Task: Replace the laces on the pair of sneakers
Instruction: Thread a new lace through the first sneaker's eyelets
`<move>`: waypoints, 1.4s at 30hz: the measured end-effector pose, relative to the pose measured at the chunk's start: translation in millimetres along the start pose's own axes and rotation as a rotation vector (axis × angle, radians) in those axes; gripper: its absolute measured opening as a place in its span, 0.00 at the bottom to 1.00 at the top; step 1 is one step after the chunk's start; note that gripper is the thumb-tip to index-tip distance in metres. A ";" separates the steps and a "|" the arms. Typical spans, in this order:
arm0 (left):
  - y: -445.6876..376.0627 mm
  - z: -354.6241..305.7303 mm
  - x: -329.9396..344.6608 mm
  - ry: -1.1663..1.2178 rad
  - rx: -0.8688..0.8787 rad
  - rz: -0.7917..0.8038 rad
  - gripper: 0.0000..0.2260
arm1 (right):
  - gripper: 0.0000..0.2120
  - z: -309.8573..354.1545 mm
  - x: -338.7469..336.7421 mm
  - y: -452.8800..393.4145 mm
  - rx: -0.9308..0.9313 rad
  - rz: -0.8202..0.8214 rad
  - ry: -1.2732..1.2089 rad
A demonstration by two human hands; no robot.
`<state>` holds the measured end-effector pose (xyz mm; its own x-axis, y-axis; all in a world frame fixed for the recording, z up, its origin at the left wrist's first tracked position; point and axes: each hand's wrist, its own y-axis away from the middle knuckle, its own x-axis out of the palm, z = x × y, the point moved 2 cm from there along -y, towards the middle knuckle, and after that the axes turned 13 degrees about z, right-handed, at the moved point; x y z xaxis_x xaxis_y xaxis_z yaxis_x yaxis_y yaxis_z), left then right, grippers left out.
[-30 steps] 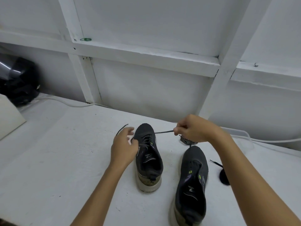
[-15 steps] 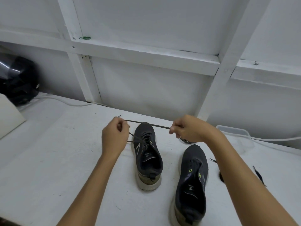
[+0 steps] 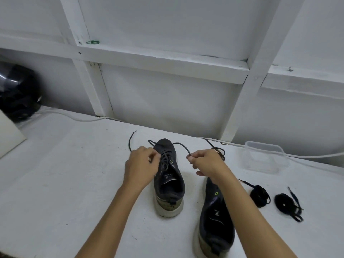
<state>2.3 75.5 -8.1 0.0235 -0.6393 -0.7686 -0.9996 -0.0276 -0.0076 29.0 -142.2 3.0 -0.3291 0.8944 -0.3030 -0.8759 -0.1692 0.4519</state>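
Note:
Two dark sneakers stand on the white table with toes pointing away. The left sneaker carries a dark lace threaded through its eyelets. My left hand pinches the lace at the shoe's left side; a loose end curls off behind it. My right hand pinches the other part of the lace, which arcs slack over the toe. The right sneaker lies nearer, partly under my right forearm. Two coiled black laces lie to the right.
A clear plastic container sits at the back right. A white cable runs along the wall's foot. A black helmet and a pale board are at the far left. White wall framing rises behind the table.
The lace was stretched taut between my raised hands; now both hands have dropped toward the left sneaker and the lace hangs slack in a loop over its toe.

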 end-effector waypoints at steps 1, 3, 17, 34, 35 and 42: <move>0.4 -5.1 3.3 0.017 0.033 0.059 0.07 | 0.03 -2.6 4.2 1.0 0.012 -0.002 -0.062; 0.9 -12.7 7.4 0.082 0.005 0.166 0.11 | 0.01 -5.3 11.3 2.8 0.010 -0.022 -0.135; 5.9 0.6 30.8 0.638 -0.206 0.463 0.03 | 0.04 -13.6 35.6 8.4 -0.135 -0.028 -0.038; 11.8 -11.6 27.0 0.258 0.038 0.235 0.02 | 0.11 -8.4 38.0 27.2 -0.087 0.170 0.134; 11.0 -12.1 26.9 0.255 0.039 0.226 0.02 | 0.08 -8.7 39.9 29.7 -0.079 0.189 0.136; 4.9 -4.9 12.1 0.479 -0.039 0.385 0.03 | 0.12 -9.7 59.0 37.6 -0.098 -0.014 0.359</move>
<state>-2.2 63.8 -14.3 -0.3255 -0.8828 -0.3387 -0.9366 0.2518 0.2437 -26.8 -99.8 -6.0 -0.4043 0.6978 -0.5913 -0.9051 -0.2122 0.3684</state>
